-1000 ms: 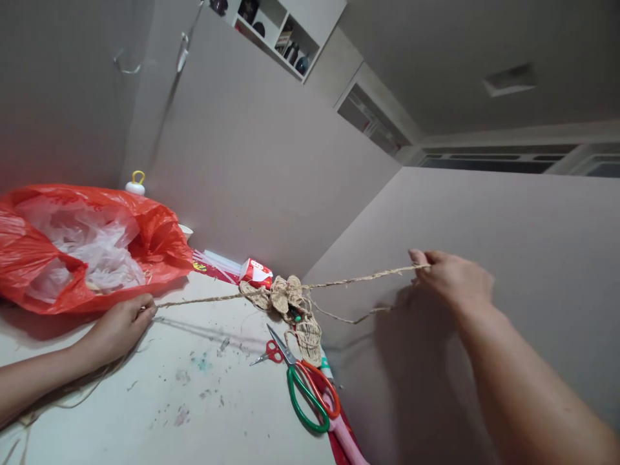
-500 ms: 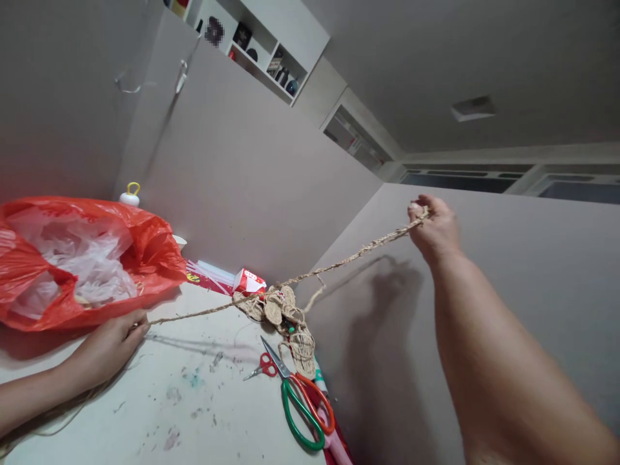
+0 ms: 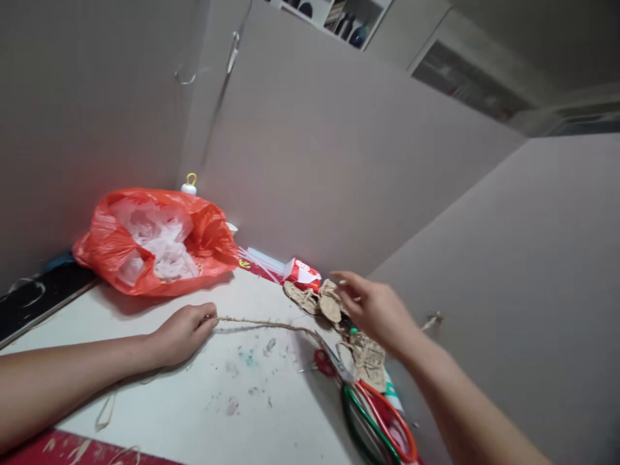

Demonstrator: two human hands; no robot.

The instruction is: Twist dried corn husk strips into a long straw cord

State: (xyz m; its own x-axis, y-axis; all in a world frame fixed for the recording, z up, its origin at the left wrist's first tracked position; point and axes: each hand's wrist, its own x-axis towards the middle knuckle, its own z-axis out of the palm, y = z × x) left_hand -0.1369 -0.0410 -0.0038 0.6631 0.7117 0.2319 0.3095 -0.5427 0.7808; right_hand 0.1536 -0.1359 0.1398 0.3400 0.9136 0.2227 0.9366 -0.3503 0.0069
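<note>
My left hand (image 3: 186,332) is closed on a thin twisted straw rope (image 3: 264,322) above the white table. From the fist the rope runs right, sagging slightly, towards the blades of large scissors (image 3: 361,413) with green and orange handles. My right hand (image 3: 375,310) hovers over coiled, woven straw pieces (image 3: 329,305), its index finger and thumb apart; the other fingers are partly hidden. A frayed straw end (image 3: 434,319) shows right of that wrist; whether it belongs to the same rope is unclear. Small red-handled scissors (image 3: 323,363) lie beside the large ones.
A red plastic bag (image 3: 109,248) with white plastic inside stands at the table's back left. A red-and-white packet (image 3: 303,274) and pale straws (image 3: 264,263) lie along the wall. Grey walls (image 3: 334,168) meet behind the table (image 3: 194,413), whose front edge shows a red strip (image 3: 101,449).
My right hand has come down and towards the table from its raised position, and its fingers have opened. The rope, stretched taut before, is slacker. The view has shifted left.
</note>
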